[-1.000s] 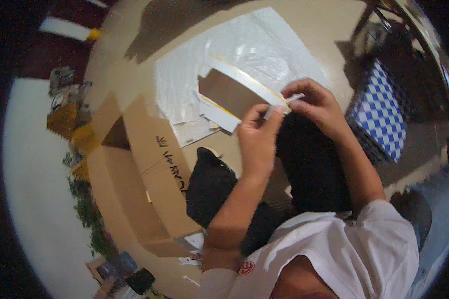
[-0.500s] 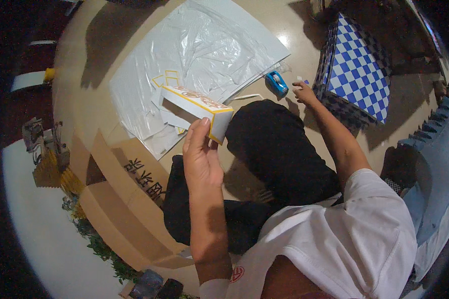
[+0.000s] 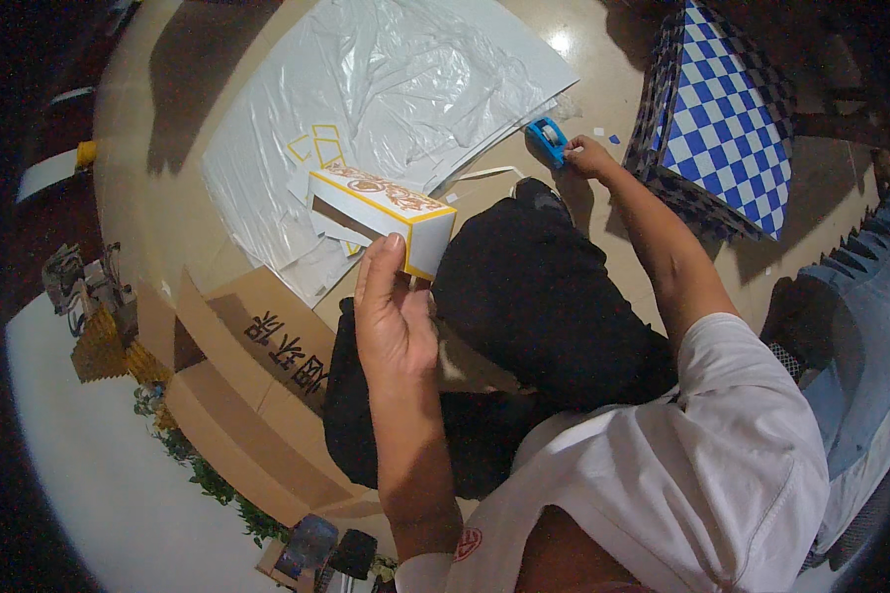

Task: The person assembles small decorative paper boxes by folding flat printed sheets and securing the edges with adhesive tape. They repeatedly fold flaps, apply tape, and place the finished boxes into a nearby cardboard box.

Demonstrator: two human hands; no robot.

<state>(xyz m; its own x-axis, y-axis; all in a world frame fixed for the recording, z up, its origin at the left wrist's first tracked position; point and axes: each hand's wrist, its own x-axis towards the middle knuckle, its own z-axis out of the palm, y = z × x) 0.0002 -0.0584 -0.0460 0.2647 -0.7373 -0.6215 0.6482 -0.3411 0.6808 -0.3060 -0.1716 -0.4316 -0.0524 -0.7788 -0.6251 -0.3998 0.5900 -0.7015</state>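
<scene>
My left hand (image 3: 398, 316) grips a small folded paper box (image 3: 391, 214) by its near end. The box is white with yellow edges and a brown-orange print on top, and its near long side has a slot-like opening. Beyond my right knee, my right hand (image 3: 591, 159) pinches at the end of a blue tape dispenser (image 3: 546, 143) standing on the floor. The fingers are closed at its cutting end; the tape between them is too thin to see clearly. Behind the box lie flat white cut-outs with yellow outlines (image 3: 326, 146).
White sheets under clear plastic film (image 3: 386, 79) cover the floor ahead. A blue-and-white checkered stack (image 3: 727, 128) stands at the far right. An open cardboard box (image 3: 257, 336) is at my left, with green leaves (image 3: 218, 489) beside it. Small paper scraps (image 3: 614, 139) lie near the dispenser.
My right hand has moved forward and left from beside the dispenser to its end, and its fingers have closed there. The left hand still holds the paper box, almost unmoved.
</scene>
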